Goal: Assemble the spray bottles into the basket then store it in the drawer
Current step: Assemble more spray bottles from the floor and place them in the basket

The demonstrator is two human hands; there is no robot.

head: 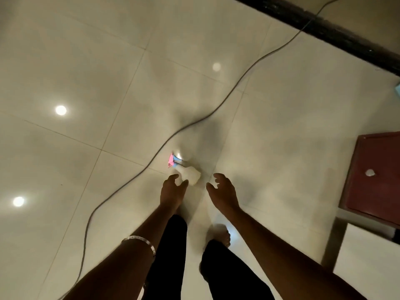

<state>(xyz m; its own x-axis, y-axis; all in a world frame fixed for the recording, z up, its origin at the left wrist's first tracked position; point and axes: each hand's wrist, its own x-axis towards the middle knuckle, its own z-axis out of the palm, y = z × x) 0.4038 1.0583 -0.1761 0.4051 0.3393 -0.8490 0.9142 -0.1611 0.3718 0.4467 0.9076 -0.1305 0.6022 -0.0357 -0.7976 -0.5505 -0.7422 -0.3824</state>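
Observation:
A white spray bottle (190,175) with a pink and blue trigger head lies on its side on the pale tiled floor, head pointing left. My left hand (173,191) hovers just below the bottle's base, fingers apart and empty; whether it touches the bottle is unclear. My right hand (223,190) is to the right of the bottle, fingers spread, holding nothing. No basket is in view. A dark red drawer front (376,180) with a round silver knob stands at the right edge.
A grey cable (151,159) snakes across the floor from the top right to the bottom left, passing just left of the bottle. A dark strip (324,29) runs along the top right. My legs and a bare foot (218,234) are below my hands. A white surface (368,256) sits at lower right.

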